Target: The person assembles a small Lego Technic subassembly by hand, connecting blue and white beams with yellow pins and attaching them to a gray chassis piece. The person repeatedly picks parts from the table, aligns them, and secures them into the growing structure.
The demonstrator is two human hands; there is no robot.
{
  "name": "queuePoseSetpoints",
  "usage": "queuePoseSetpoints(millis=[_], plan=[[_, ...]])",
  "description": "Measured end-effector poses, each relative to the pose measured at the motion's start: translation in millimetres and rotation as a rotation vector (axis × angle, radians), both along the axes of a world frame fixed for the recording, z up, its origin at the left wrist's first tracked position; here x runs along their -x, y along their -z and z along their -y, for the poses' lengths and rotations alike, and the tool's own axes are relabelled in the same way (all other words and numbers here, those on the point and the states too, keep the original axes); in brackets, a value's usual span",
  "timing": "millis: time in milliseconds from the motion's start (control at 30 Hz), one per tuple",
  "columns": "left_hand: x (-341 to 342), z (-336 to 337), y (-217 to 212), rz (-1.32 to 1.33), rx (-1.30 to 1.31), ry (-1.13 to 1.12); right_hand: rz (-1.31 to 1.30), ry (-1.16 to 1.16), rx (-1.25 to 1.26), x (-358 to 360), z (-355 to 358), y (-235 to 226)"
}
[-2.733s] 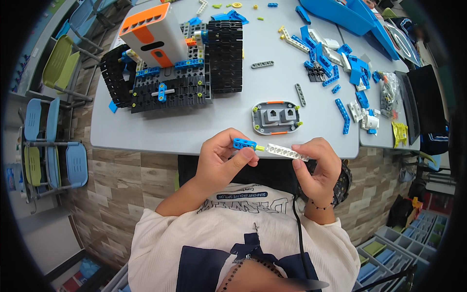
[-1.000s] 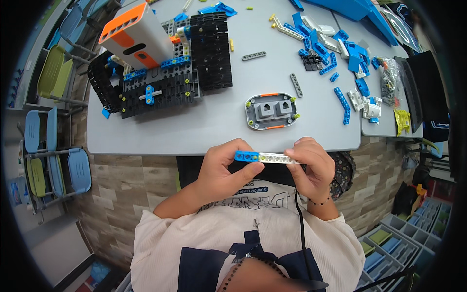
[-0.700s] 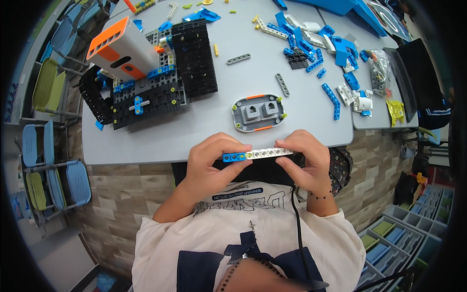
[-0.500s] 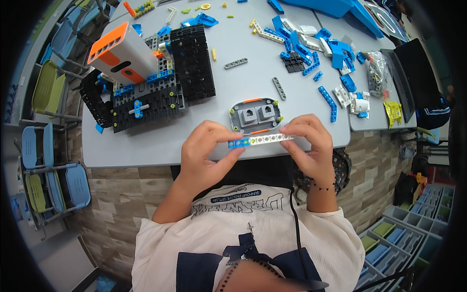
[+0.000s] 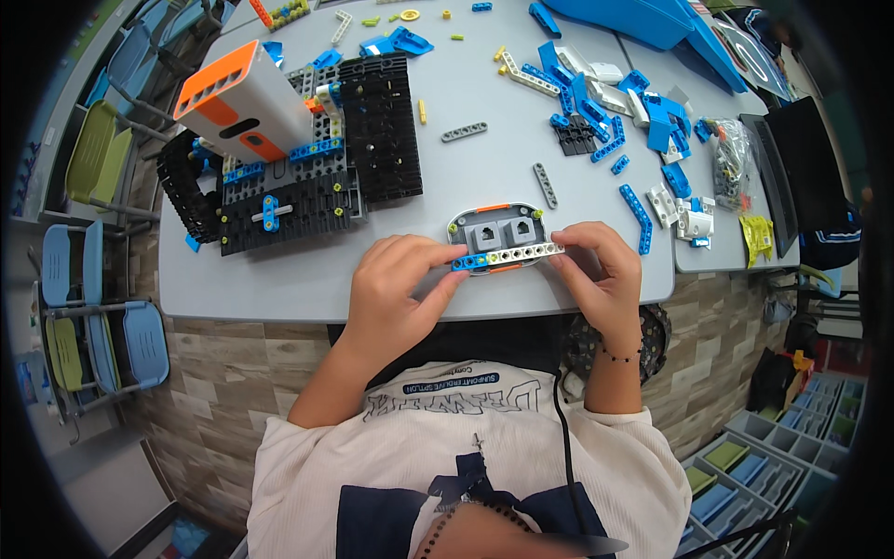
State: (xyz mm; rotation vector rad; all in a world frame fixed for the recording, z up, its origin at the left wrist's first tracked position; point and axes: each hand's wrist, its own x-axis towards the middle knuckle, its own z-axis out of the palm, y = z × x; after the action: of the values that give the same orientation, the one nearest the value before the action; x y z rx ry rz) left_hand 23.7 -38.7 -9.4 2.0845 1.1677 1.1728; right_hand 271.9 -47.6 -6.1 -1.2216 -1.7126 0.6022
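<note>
Between my two hands is a long building-block beam [image 5: 521,252], a blue piece at its left joined to a white one full of holes. My left hand [image 5: 399,284] pinches the blue end between thumb and fingers. The white end is pinched by my right hand [image 5: 598,275]. The beam lies over the near side of a grey oval part [image 5: 460,239] with orange edges, two grey square sockets and lime-green pegs. Whether the beam is seated on the pegs, I cannot tell.
A tracked robot model [image 5: 279,177] with black treads and a white-and-orange block stands at the left. Grey beams [image 5: 545,185] lie beyond the oval part. Loose blue and white pieces [image 5: 596,98] are heaped at the right, near a bag of parts [image 5: 734,168] and a black laptop [image 5: 792,140].
Both hands have carried the beam slightly away from me, onto the near part of the oval piece. Before, it was held in front of that piece. The whole view has shifted slightly.
</note>
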Motion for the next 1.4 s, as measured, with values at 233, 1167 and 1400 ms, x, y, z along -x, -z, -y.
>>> queuePoseSetpoints(millis=[233, 1167, 1400], plan=[[-0.3, -0.5, -0.1, -0.057, -0.037, 0.014, -0.09, 0.019, 0.075, -1.6, 3.0, 3.7], [0.1, -1.1, -3.0, -0.097, -0.014, -0.005, -0.094, -0.007, 0.104, -3.0, 1.9, 4.6], [1.9, -0.3, -3.8, -0.073, -0.052, 0.033, -0.028, -0.05, -0.001, -4.0, -0.3, -1.5]])
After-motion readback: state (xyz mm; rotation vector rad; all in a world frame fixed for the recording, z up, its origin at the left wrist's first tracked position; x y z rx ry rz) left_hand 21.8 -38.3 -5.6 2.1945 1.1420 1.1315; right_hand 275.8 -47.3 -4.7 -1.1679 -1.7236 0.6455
